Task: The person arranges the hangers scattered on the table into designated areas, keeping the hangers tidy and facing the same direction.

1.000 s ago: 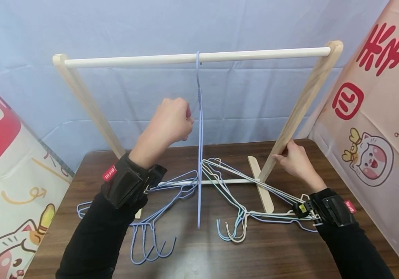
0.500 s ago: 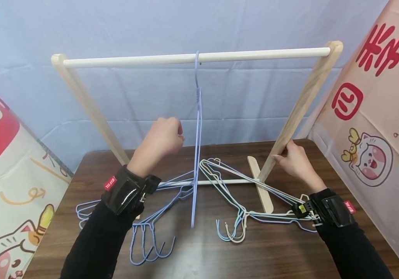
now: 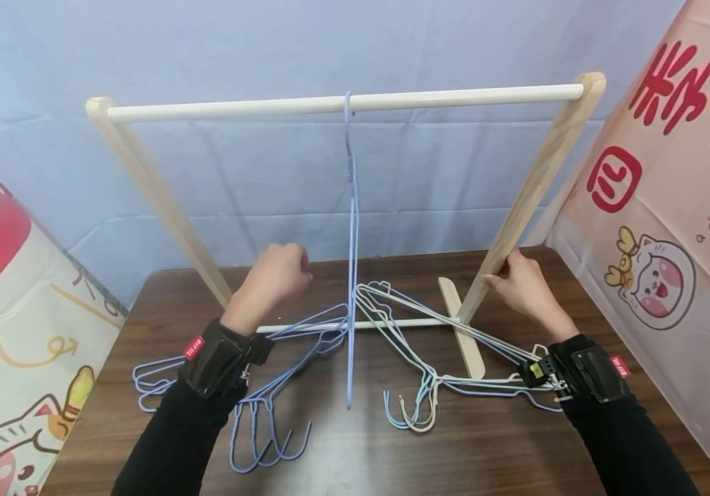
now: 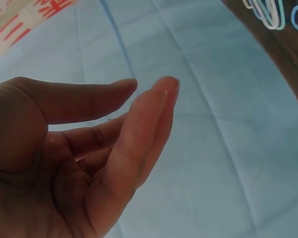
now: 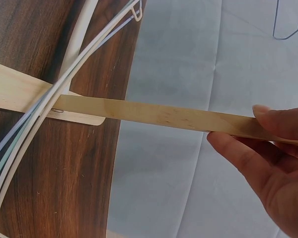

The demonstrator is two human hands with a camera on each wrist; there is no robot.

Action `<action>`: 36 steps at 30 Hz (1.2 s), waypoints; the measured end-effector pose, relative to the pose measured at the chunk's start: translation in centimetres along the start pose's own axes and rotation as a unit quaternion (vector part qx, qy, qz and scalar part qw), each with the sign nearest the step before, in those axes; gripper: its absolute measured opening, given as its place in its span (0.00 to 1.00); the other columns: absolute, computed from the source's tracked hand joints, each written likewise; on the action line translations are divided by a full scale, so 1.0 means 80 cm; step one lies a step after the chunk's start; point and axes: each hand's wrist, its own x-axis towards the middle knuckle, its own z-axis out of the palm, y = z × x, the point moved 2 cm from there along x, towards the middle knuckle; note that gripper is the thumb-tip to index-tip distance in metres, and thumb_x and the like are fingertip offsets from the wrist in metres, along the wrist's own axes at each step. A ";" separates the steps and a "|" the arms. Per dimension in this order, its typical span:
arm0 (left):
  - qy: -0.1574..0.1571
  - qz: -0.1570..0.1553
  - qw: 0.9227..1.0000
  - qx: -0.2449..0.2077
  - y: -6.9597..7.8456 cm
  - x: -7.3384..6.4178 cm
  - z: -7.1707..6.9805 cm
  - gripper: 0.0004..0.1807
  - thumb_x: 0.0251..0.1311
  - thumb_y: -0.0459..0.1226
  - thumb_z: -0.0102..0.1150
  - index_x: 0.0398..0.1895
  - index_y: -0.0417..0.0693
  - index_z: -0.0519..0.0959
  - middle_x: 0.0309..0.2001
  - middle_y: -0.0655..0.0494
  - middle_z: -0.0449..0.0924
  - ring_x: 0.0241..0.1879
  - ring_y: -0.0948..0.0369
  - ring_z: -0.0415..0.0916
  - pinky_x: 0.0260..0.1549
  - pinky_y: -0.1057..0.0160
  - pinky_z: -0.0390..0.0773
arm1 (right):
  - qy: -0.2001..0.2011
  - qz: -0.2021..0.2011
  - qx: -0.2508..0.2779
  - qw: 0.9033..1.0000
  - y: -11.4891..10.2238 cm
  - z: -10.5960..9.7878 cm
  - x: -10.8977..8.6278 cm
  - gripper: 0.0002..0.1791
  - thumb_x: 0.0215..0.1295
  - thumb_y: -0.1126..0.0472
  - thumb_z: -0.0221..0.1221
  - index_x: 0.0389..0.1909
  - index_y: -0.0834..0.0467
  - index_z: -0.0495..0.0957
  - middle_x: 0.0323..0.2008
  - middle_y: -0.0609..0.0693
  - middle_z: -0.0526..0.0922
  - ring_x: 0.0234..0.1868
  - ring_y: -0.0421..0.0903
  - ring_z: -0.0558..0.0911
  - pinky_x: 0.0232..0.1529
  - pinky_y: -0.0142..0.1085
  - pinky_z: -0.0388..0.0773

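Observation:
A purple-blue wire hanger (image 3: 350, 344) hangs by its hook from the white rod (image 3: 231, 109) of a wooden rack. My left hand (image 3: 273, 275) is in the air left of this hanger, apart from it. In the left wrist view its fingers (image 4: 126, 144) bend loosely, and nothing lies between them and the thumb. My right hand (image 3: 524, 288) holds the lower part of the rack's right wooden post (image 3: 535, 186). In the right wrist view, thumb and fingers pinch that post (image 5: 164, 115) from both sides.
Several purple-blue hangers (image 3: 262, 397) lie on the brown table (image 3: 355, 455) at left, hooks toward me. White, green and blue hangers (image 3: 432, 380) lie at right, partly over the rack's low crossbar (image 3: 413, 322) and foot (image 3: 470, 353). A pale blue cloth (image 3: 256, 179) hangs behind.
My left hand has moved down and left, away from the hanging hanger, which has swung slightly. My right hand keeps its hold on the post.

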 end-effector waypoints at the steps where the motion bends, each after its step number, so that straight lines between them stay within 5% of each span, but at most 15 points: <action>1: -0.003 -0.001 1.000 -0.003 -0.003 0.000 0.003 0.06 0.51 0.30 0.53 0.31 0.39 0.77 0.29 0.49 0.78 0.32 0.53 0.73 0.31 0.58 0.73 | 0.000 0.000 0.000 1.000 0.000 0.000 0.000 0.19 0.53 0.73 0.60 0.43 0.74 0.64 0.31 0.70 0.75 0.32 0.63 0.77 0.25 0.44 0.72; 12: -0.029 -0.042 0.999 -0.002 -0.038 -0.005 0.039 0.12 0.54 0.35 0.58 0.40 0.37 0.77 0.38 0.45 0.79 0.37 0.48 0.76 0.37 0.52 0.74 | -0.011 0.009 0.003 1.000 -0.001 -0.002 0.001 0.19 0.54 0.72 0.60 0.43 0.75 0.64 0.31 0.69 0.75 0.31 0.61 0.78 0.24 0.42 0.71; 20: -0.052 -0.054 0.997 -0.019 -0.068 -0.013 0.065 0.13 0.52 0.33 0.54 0.41 0.37 0.77 0.24 0.53 0.78 0.25 0.57 0.76 0.34 0.53 0.74 | -0.019 0.010 0.004 1.000 -0.001 -0.003 0.002 0.19 0.53 0.72 0.61 0.43 0.75 0.65 0.30 0.68 0.75 0.31 0.60 0.78 0.24 0.41 0.72; 26: -0.045 -0.045 0.998 -0.003 -0.085 -0.020 0.082 0.09 0.47 0.31 0.54 0.33 0.38 0.78 0.22 0.53 0.78 0.26 0.54 0.75 0.28 0.55 0.74 | -0.017 0.009 0.004 1.000 0.000 -0.003 0.002 0.19 0.53 0.72 0.61 0.42 0.75 0.65 0.30 0.69 0.75 0.31 0.61 0.78 0.25 0.42 0.72; 36: -0.048 -0.030 0.998 0.007 -0.109 -0.030 0.111 0.08 0.42 0.32 0.60 0.29 0.40 0.81 0.39 0.44 0.80 0.30 0.52 0.74 0.29 0.55 0.73 | -0.032 0.025 -0.001 0.999 0.000 -0.006 0.005 0.18 0.54 0.70 0.61 0.41 0.75 0.66 0.29 0.67 0.76 0.29 0.58 0.78 0.23 0.39 0.71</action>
